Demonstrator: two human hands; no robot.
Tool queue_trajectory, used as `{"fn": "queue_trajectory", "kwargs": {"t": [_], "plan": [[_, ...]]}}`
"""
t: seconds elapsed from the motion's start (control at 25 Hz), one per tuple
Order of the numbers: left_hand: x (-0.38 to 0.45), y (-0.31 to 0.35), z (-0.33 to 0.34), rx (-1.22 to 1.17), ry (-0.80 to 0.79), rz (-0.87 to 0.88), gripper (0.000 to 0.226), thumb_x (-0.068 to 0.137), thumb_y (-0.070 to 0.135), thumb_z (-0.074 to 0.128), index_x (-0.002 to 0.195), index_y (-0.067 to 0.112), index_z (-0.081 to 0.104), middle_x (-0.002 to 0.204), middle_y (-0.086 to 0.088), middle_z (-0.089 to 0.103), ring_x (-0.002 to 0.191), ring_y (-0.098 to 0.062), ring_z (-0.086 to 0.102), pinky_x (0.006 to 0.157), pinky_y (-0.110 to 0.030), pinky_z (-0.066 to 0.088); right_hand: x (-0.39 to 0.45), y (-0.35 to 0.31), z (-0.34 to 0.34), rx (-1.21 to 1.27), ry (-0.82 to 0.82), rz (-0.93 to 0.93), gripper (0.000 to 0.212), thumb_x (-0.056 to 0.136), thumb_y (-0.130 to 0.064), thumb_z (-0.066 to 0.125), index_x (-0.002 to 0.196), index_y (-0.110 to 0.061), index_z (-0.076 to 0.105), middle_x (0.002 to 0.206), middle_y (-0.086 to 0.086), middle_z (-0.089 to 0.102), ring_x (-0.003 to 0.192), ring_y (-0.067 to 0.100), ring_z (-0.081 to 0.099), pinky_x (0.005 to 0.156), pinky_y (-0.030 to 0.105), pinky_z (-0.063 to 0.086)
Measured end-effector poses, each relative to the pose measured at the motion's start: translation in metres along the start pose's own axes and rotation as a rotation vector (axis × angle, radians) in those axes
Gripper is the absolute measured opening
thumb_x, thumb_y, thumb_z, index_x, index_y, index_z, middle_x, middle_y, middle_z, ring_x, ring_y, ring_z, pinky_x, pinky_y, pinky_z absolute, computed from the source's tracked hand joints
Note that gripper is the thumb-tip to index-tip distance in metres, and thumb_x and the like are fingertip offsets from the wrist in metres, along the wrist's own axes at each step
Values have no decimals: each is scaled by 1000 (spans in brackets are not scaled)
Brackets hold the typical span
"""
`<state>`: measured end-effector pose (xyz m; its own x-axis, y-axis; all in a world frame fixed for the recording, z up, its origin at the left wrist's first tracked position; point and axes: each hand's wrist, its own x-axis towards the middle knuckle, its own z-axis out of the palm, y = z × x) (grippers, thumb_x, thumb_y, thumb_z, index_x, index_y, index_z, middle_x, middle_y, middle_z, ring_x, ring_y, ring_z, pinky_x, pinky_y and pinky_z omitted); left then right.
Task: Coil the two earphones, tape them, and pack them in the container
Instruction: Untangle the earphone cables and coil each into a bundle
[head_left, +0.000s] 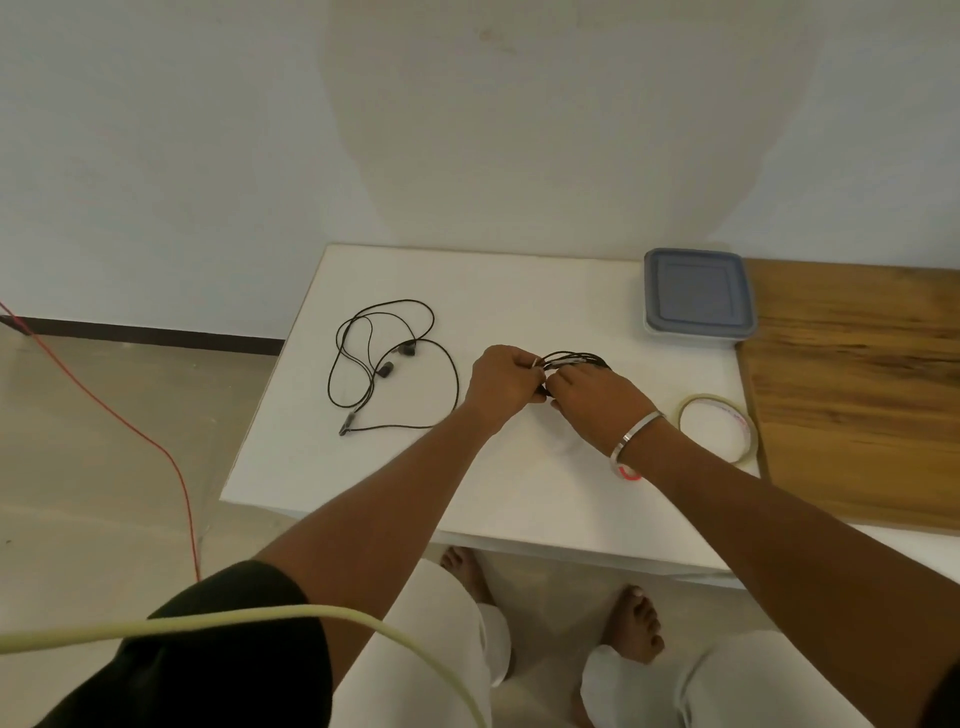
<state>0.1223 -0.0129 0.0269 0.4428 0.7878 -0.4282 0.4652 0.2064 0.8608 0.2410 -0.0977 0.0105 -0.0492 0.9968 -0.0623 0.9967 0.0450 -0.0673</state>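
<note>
Mid-bench, the left hand (501, 376) and right hand (592, 392) both pinch the coiled black earphone cable (574, 358), seemingly taping it. The loose black earphone (384, 364) lies left; next, coiling that, I judge. The grey-lidded plastic container (698, 293) sits far right, closed.

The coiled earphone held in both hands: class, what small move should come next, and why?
Probably wrap the tape round the bundle to bind it. Both the left hand and the right hand pinch the coiled earphone, the tape roll lies beside the right wrist, the second earphone lies loose, and the container is lidded.
</note>
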Motion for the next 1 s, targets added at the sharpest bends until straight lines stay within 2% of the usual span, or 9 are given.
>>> {"fn": "queue_trajectory", "kwargs": {"t": [0.08, 0.24, 0.36, 0.48, 0.56, 0.64, 0.76, 0.88, 1.0], "plan": [[8, 0, 4, 77, 48, 11, 23, 81, 0, 59, 71, 18, 69, 84, -15, 75, 75, -25, 73, 65, -21, 59, 10, 6, 6, 37, 12, -1, 24, 96, -14, 45, 117, -10, 55, 118, 7, 59, 111, 24, 54, 93, 32, 41], [26, -2, 7, 203, 132, 77, 16, 80, 4, 58, 72, 13, 69, 81, -17, 73, 71, -25, 65, 72, -34, 56, 30, 17, 7, 79, 13, -64, 26, 96, -13, 44, 117, -5, 57, 117, 12, 58, 109, 27, 53, 94, 33, 41], [34, 0, 7, 257, 168, 138, 14, 81, 3, 58, 74, 12, 66, 71, -10, 64, 67, -17, 53, 56, -14, 43, 33, 22, 10, 97, -8, -105, 31, 98, -16, 41, 122, -2, 54, 126, 14, 54, 117, 29, 50, 100, 37, 40], [38, -2, 8, 319, 177, 196, 13, 81, 1, 56, 75, 2, 68, 70, -8, 58, 65, -18, 48, 52, -17, 35, 30, 22, 10, 229, 58, -49, 32, 95, -5, 46, 125, -1, 54, 131, 17, 53, 122, 30, 49, 107, 32, 37], [37, -3, 9, 360, 181, 220, 15, 82, 0, 55, 82, -2, 69, 72, -9, 63, 63, -18, 51, 54, -19, 40, 28, 21, 9, 344, 225, 22, 26, 85, 7, 57, 109, 3, 63, 113, 23, 62, 103, 37, 60, 90, 35, 47], [35, -4, 11, 388, 194, 248, 16, 81, -2, 53, 83, -2, 68, 74, -14, 65, 63, -19, 51, 58, -32, 44, 29, 22, 8, 297, 335, 96, 18, 77, 8, 66, 93, 1, 69, 100, 20, 65, 90, 38, 61, 75, 37, 46], [35, -5, 11, 466, 201, 294, 16, 80, -5, 49, 77, -7, 64, 72, -23, 62, 63, -24, 45, 62, -45, 42, 35, 25, 13, 189, 266, 277, 15, 83, -10, 66, 97, -8, 68, 115, 9, 58, 107, 33, 49, 76, 35, 29], [38, -7, 8, 524, 201, 305, 16, 82, -6, 46, 73, -9, 59, 69, -25, 54, 64, -26, 40, 60, -45, 37, 42, 30, 17, 240, 160, 360, 23, 89, -23, 58, 110, -15, 63, 123, 1, 51, 114, 25, 41, 82, 33, 26], [39, -14, 7, 573, 204, 335, 18, 90, 1, 48, 95, -1, 65, 90, -15, 56, 85, -26, 49, 73, -36, 43, 45, 34, 18, 308, 99, 308, 28, 92, -22, 53, 119, -15, 57, 126, 2, 49, 117, 24, 41, 89, 36, 31]]}}
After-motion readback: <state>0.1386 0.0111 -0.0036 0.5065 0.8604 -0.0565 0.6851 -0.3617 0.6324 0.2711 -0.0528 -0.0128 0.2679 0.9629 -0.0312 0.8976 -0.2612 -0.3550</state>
